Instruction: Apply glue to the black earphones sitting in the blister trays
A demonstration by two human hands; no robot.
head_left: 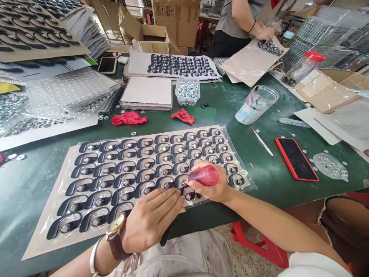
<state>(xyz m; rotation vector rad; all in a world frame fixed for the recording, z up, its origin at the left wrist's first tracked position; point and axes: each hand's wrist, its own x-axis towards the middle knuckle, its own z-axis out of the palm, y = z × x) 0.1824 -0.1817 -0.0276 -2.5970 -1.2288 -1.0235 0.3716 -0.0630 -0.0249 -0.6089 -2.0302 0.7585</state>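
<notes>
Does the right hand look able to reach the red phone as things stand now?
Probably yes. The phone lies on the table beside the right hand, with nothing standing between them. However, the fingers are closed around a red tool.

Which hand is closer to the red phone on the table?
Right. The right hand, gripping a red tool, is a short way from the phone; the left hand rests farther off on the parts sheet.

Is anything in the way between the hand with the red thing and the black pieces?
Nothing visible is. The right hand, gripping the red tool, rests on the black pieces near the sheet's front edge; the left hand lies flat beside it, not between.
</notes>
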